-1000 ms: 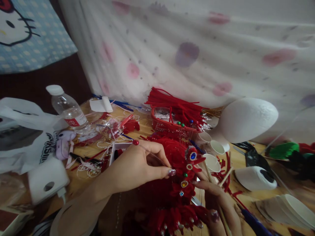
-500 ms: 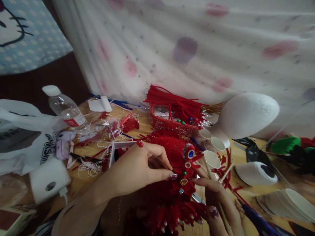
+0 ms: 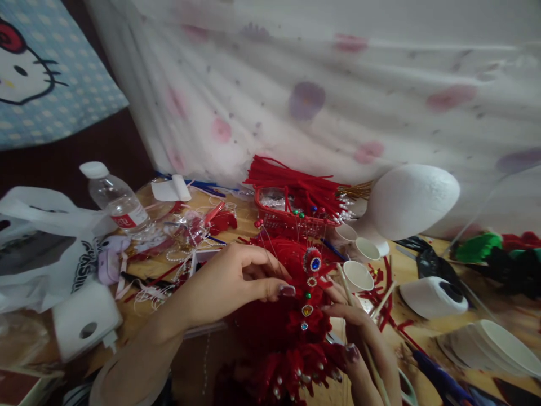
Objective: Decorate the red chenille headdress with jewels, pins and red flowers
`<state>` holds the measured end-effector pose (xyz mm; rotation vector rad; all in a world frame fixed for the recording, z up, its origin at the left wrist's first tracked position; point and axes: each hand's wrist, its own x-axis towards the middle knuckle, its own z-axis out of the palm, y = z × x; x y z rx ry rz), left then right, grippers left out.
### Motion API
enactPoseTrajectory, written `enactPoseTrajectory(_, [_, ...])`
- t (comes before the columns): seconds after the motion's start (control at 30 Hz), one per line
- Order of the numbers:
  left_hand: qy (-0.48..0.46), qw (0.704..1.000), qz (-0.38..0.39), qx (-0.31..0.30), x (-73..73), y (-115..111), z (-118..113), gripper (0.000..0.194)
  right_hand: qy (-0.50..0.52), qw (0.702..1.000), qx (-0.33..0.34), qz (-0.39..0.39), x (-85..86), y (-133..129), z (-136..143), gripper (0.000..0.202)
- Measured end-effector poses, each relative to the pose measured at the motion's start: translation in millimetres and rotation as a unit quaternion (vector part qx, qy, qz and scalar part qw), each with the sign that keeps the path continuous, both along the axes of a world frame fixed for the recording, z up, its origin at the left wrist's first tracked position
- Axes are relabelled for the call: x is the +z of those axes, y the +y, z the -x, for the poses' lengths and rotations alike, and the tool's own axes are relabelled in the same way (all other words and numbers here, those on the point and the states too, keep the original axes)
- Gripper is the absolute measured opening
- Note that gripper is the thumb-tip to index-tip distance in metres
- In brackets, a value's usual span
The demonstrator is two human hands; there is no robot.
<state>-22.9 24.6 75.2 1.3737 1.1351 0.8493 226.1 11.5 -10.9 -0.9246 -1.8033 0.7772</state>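
A red velvety headpiece set with a column of gems and pearl-tipped petals fills the middle foreground. My left hand is at its left side, thumb and index finger pinched on a thin wire topped with a red bead; the wire's lower end is hidden. On the other side, my right hand supports the headpiece with bent fingers and also keeps a thin wooden stick against it. Similar wires with green and blue beads rise from the headpiece's far side.
Behind stands a red basket with red fuzzy stems. A white foam head form, paper cups and a white spool-like object are to the right. At left are a water bottle, a plastic bag and a white box.
The red-beaded wire has swung from leaning over my left hand to a more upright position. Both hands stay at the headpiece; the whole view has shifted slightly.
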Motion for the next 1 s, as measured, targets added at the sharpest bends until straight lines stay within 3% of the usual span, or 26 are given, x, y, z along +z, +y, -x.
enactPoseTrajectory(0.13, [-0.007, 1.000, -0.020, 0.004, -3.3, -1, -3, 0.023, 0.027, 0.999, -0.015, -0.010, 2.4, 0, 7, 0.033])
enactPoseTrajectory(0.4, [-0.011, 0.997, -0.043, 0.064, -5.7, -2, -12, 0.018, -0.031, 0.999, 0.013, -0.031, 1.6, 2, -3, 0.023])
enactPoseTrajectory(0.7, [-0.048, 0.998, -0.005, 0.050, 1.1, -2, -14, 0.015, -0.056, 0.998, -0.002, -0.041, 7.7, -1, -1, 0.024])
enactPoseTrajectory(1.0, [-0.053, 0.998, -0.018, 0.039, -6.2, 3, -10, 0.021, -0.067, 0.996, -0.016, -0.058, 3.9, 0, 0, 0.021])
